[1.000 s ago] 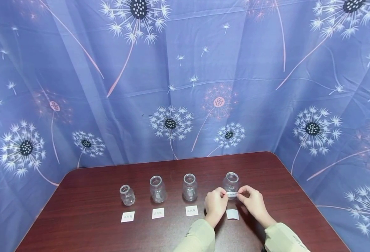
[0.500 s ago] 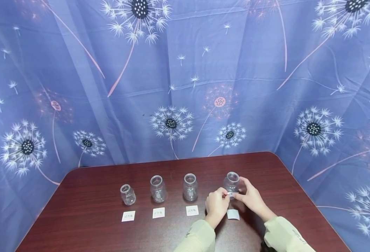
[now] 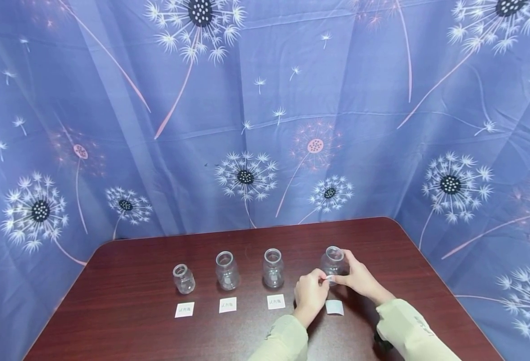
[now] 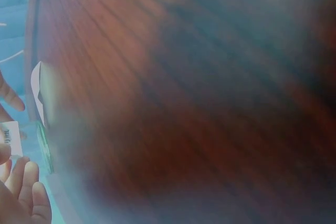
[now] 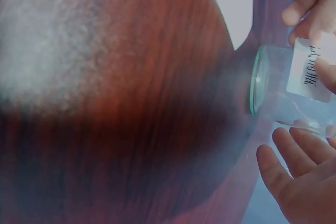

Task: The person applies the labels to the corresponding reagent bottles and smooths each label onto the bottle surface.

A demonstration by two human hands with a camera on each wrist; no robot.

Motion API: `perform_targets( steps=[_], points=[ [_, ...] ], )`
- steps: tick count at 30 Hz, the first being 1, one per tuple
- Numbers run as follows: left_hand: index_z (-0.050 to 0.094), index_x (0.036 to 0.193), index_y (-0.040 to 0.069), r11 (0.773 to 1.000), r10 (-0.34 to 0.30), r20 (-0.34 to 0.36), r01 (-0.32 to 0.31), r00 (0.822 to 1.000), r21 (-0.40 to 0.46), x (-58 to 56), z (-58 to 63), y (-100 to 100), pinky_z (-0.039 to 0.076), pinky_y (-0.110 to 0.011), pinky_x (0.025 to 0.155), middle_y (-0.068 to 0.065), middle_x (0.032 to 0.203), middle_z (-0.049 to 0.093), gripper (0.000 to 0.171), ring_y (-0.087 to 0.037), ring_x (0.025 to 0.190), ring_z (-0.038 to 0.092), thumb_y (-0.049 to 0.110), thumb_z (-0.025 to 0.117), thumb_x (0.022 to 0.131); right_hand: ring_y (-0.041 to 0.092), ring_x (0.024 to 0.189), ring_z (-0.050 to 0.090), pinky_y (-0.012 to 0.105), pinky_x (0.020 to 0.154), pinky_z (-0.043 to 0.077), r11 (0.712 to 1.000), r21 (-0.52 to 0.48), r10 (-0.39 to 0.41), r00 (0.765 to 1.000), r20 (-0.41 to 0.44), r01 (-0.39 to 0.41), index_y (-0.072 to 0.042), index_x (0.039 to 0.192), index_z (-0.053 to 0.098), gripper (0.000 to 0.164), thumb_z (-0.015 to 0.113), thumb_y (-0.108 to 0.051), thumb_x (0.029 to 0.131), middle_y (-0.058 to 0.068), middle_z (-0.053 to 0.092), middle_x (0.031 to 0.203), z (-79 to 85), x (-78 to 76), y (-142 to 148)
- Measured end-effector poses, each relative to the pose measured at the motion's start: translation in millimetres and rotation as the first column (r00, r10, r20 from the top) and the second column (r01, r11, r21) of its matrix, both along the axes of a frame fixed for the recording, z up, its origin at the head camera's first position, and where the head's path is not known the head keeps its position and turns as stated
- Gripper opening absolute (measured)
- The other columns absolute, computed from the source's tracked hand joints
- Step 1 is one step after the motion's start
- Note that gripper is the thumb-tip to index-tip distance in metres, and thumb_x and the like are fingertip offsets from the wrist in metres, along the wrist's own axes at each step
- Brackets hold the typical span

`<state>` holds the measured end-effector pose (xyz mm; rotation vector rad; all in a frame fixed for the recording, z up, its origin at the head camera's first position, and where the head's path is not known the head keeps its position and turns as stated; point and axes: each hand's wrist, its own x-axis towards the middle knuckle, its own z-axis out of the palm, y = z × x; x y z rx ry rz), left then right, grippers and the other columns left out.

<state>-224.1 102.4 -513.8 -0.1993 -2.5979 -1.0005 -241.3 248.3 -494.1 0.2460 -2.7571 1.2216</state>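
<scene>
The rightmost clear glass jar [image 3: 334, 256] stands upright on the table. My right hand [image 3: 363, 280] holds it, fingers along its right side and thumb at the front over a small white label [image 5: 305, 69]. Handwriting shows on this label, which lies against the jar's wall in the right wrist view. My left hand [image 3: 311, 296] pinches the label's left end between thumb and forefinger. A curled, blank white slip [image 3: 334, 307] lies on the table just in front of the jar. From the head view the label is mostly hidden by fingertips.
To the left stand a small jar [image 3: 184, 280], a larger jar [image 3: 227, 272] and another jar [image 3: 273, 269]. In front of each lies a written white label, such as the middle one [image 3: 227, 305]. A blue dandelion curtain [image 3: 179, 190] hangs behind the dark red table [image 3: 125, 291].
My right hand has shifted from pinching the label's right end to reaching round the jar's right side, thumb in front. My left hand has stayed at the label's left end.
</scene>
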Motion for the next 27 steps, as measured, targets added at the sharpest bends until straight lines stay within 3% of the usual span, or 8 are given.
perform_targets(
  steps=[11, 17, 20, 27],
  points=[
    [0.063, 0.072, 0.023, 1.0, -0.008, -0.019, 0.008, 1.0, 0.0, -1.7, -1.0, -3.4, 0.036, -0.025, 0.044, 0.01, 0.062, 0.063, 0.007, -0.016, 0.052, 0.058, 0.024, 0.069, 0.067, 0.025, 0.082, 0.058, 0.035, 0.068, 0.043, 0.992, 0.124, -0.025, 0.999, -0.032, 0.028, -0.004, 0.12, 0.031, 0.077, 0.078, -0.013, 0.059, 0.017, 0.06, 0.097, -3.0, -1.7, -4.9],
    [0.059, 0.077, 0.022, 0.999, 0.006, 0.002, -0.006, 1.0, -0.037, -5.7, -1.1, -4.9, 0.036, -0.026, 0.046, 0.009, 0.067, 0.063, 0.017, -0.015, 0.054, 0.057, 0.026, 0.07, 0.066, 0.024, 0.084, 0.058, 0.036, 0.07, 0.044, 0.993, 0.118, -0.001, 1.0, -0.014, 0.002, -0.005, 0.122, 0.031, 0.078, 0.078, -0.011, 0.06, 0.014, 0.061, 0.098, -3.4, -3.7, -3.1],
    [0.056, 0.087, 0.021, 0.999, -0.016, 0.005, 0.016, 1.0, -0.052, -9.1, -0.2, -6.3, 0.039, -0.027, 0.049, 0.008, 0.078, 0.065, 0.028, -0.016, 0.062, 0.06, 0.027, 0.071, 0.065, 0.023, 0.086, 0.058, 0.036, 0.071, 0.044, 0.995, 0.095, 0.034, 0.999, -0.011, -0.033, -0.006, 0.123, 0.031, 0.077, 0.077, -0.009, 0.062, 0.014, 0.061, 0.099, -2.8, -3.5, -2.2],
    [0.04, 0.126, 0.021, 0.979, -0.132, 0.051, 0.139, 0.99, -0.149, -16.8, 3.3, -8.4, 0.047, -0.032, 0.06, 0.001, 0.108, 0.062, 0.069, -0.021, 0.083, 0.063, 0.033, 0.073, 0.067, 0.018, 0.081, 0.057, 0.031, 0.068, 0.043, 0.991, 0.091, 0.099, 0.995, -0.007, -0.098, -0.011, 0.128, 0.032, 0.077, 0.074, -0.006, 0.063, 0.011, 0.064, 0.093, -1.5, -2.2, -0.2]
  ],
)
